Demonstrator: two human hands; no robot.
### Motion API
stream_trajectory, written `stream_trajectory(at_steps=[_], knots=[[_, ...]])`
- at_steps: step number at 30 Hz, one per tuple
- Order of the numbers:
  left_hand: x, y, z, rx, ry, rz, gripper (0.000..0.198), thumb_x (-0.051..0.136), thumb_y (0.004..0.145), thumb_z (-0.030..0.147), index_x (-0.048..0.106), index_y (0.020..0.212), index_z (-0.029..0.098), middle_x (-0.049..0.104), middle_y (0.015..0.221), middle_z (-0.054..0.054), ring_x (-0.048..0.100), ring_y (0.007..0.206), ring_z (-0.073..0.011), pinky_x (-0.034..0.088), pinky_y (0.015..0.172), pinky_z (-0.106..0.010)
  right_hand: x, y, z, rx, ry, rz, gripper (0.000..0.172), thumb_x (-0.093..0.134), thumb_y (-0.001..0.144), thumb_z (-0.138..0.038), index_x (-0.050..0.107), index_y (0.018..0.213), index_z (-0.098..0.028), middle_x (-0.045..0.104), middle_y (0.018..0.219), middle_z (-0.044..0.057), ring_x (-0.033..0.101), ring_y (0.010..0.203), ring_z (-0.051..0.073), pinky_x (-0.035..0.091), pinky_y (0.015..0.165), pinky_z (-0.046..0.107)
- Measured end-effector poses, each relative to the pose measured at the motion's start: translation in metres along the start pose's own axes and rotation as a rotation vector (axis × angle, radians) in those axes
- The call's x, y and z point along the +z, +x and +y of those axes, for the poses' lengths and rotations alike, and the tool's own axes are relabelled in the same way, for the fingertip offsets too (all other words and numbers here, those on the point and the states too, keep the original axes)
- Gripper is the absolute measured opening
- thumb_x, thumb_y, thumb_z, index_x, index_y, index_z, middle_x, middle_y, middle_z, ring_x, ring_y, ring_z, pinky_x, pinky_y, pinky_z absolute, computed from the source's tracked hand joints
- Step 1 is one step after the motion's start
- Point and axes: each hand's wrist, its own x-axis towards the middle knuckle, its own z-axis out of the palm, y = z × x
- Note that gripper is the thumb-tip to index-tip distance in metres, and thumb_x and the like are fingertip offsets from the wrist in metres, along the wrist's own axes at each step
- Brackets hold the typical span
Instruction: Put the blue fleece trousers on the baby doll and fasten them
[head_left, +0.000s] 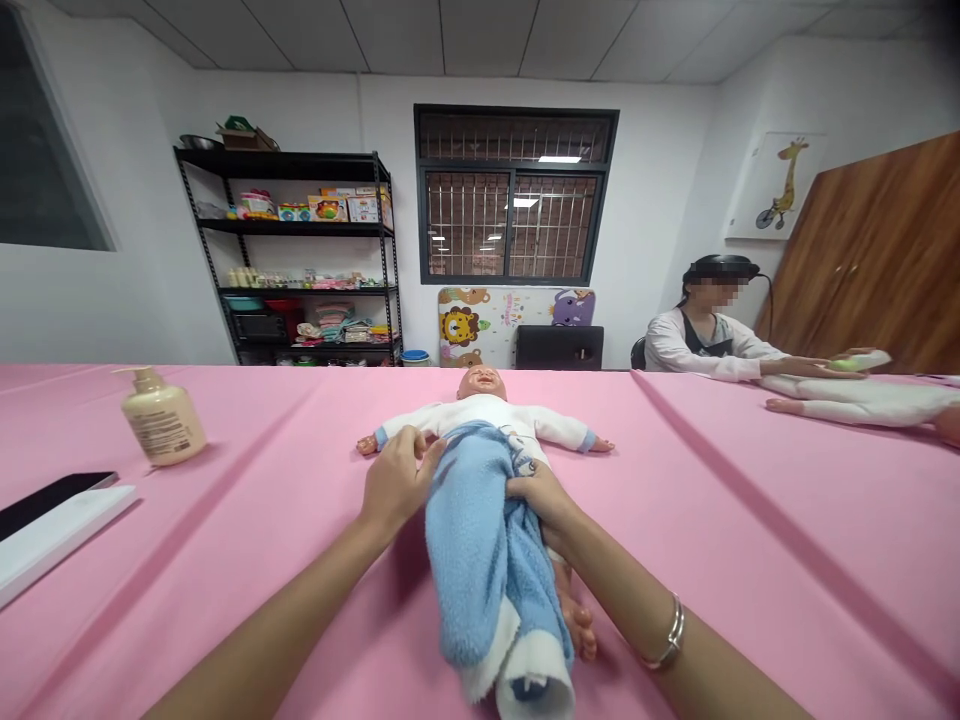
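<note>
A baby doll [482, 384] lies on its back on the pink-covered table, arms spread, in a white top with blue cuffs. Light-blue fleece trousers [469, 540] with white cuffs lie over its belly and legs. One bare foot [581, 625] sticks out on the right side. My left hand [401, 480] pinches the trousers' upper edge near the doll's waist. On the other side, my right hand [547, 502] grips the fabric, fingers partly hidden by it, with a silver bangle [670, 635] on that forearm.
A pump bottle [163, 418] stands on the left of the pink tablecloth [285, 600], behind a dark phone [56, 500] and a white flat box [64, 535]. At right a person [705, 325] handles another doll [870, 400]. Black shelves [300, 228] stand at the wall.
</note>
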Motion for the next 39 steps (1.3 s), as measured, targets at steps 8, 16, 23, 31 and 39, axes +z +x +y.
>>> stream_trajectory(at_steps=[8, 16, 23, 31, 39], knots=[[-0.007, -0.001, 0.017, -0.116, -0.604, -0.791, 0.056, 0.042, 0.074, 0.069, 0.045, 0.053, 0.017, 0.043, 0.046, 0.002, 0.042, 0.041, -0.0111, 0.032, 0.040, -0.022, -0.002, 0.002, 0.000, -0.022, 0.043, 0.070, 0.043, 0.060, 0.048, -0.008, 0.059, 0.090, -0.014, 0.066, 0.086, 0.005, 0.061, 0.079, 0.023, 0.051, 0.072, 0.032], [-0.006, 0.007, -0.001, -0.282, -0.521, -0.679, 0.064, 0.038, 0.073, 0.073, 0.046, 0.049, 0.015, 0.050, 0.044, -0.002, 0.046, 0.037, -0.0104, 0.029, 0.034, -0.019, -0.002, 0.000, 0.004, 0.035, -0.004, -0.042, 0.042, 0.057, 0.047, -0.006, 0.058, 0.088, -0.013, 0.063, 0.071, 0.002, 0.061, 0.074, 0.023, 0.050, 0.069, 0.033], [-0.031, 0.004, 0.007, -0.132, -0.665, -1.406, 0.043, 0.068, 0.064, 0.057, 0.065, 0.065, 0.014, 0.060, 0.055, -0.004, 0.049, 0.041, -0.0109, 0.032, 0.036, -0.019, 0.000, -0.003, -0.004, 0.019, 0.043, 0.021, 0.043, 0.058, 0.047, -0.009, 0.057, 0.090, -0.014, 0.066, 0.084, 0.006, 0.060, 0.077, 0.022, 0.050, 0.071, 0.032], [-0.016, 0.001, 0.002, -0.355, -1.020, -0.910, 0.035, 0.071, 0.064, 0.047, 0.060, 0.066, 0.013, 0.057, 0.059, -0.002, 0.051, 0.052, -0.0115, 0.039, 0.049, -0.021, -0.003, 0.000, -0.002, 0.045, 0.020, 0.029, 0.048, 0.056, 0.046, -0.007, 0.055, 0.093, -0.015, 0.064, 0.080, 0.003, 0.059, 0.073, 0.020, 0.050, 0.065, 0.030], [0.007, 0.006, 0.005, -0.423, -0.979, -0.357, 0.043, 0.069, 0.054, 0.050, 0.060, 0.071, 0.012, 0.060, 0.069, -0.004, 0.053, 0.066, -0.0170, 0.040, 0.059, -0.026, -0.006, -0.001, -0.002, 0.001, -0.039, 0.021, 0.046, 0.060, 0.050, -0.007, 0.055, 0.095, -0.014, 0.060, 0.067, 0.000, 0.057, 0.064, 0.018, 0.050, 0.064, 0.030]])
